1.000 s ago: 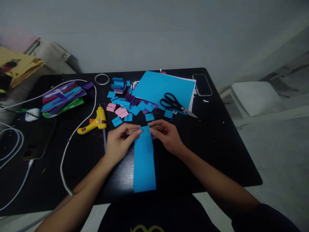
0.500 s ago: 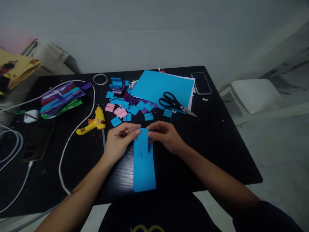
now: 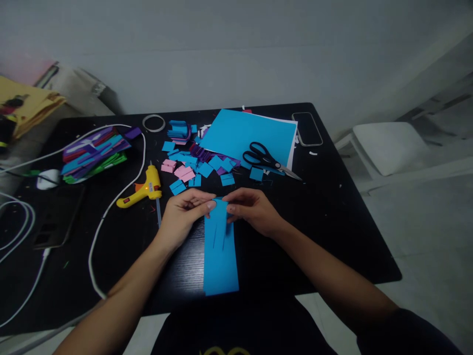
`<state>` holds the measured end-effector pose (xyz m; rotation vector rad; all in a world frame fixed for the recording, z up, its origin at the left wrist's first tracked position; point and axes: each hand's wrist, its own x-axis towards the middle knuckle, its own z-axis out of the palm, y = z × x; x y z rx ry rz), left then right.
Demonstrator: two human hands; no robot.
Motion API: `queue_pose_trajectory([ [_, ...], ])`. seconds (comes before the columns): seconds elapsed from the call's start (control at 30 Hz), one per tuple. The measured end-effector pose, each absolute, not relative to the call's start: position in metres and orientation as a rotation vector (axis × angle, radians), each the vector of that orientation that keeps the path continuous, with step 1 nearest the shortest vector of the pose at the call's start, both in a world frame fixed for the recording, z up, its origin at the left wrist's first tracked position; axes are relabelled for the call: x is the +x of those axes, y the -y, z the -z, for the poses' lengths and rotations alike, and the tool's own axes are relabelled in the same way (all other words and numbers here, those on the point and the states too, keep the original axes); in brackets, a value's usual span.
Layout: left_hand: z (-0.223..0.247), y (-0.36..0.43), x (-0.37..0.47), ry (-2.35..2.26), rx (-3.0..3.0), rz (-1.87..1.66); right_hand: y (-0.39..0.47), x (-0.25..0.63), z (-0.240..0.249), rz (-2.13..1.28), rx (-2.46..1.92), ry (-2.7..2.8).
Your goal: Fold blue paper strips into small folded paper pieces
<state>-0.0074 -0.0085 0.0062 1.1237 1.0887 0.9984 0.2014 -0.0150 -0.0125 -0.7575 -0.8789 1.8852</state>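
A blue paper strip [image 3: 221, 271] lies lengthwise at the table's near edge, its far end raised and folded back over itself. My left hand [image 3: 186, 212] pinches the upper left of the fold between thumb and fingers. On the opposite side, my right hand [image 3: 253, 209] pinches the upper right corner of the same strip. Two thin dark lines, slits or shadows, run along the folded part. Just beyond my hands are small blue paper pieces [image 3: 205, 169] and a few pink paper pieces [image 3: 184, 173].
A yellow glue gun [image 3: 144, 187] lies left of my hands. Black-handled scissors [image 3: 271, 160] rest partly on a large blue sheet [image 3: 254, 129]. One phone [image 3: 307, 129] is at the back right, another phone [image 3: 59, 217] at left, near a white cable [image 3: 96, 241] and a colourful paper bundle [image 3: 95, 152].
The folded part of the strip has shifted slightly toward me, its dark lines now lower and more slanted. Both hands keep their pinch and have hardly moved.
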Motion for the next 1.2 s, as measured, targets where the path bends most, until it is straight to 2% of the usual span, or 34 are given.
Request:
queue_pose_trajectory([
  [0.3, -0.0118, 0.0062, -0.0122, -0.907, 1.081, -0.913, 0.0124, 0.2068, 0.0085, -2.097, -0.644, 0.829],
  [1.2, -0.0106, 0.0023, -0.0056, -0.940, 0.710, -0.879, 0.0130, 0.2041, 0.0124, -2.017, -0.622, 0.905],
])
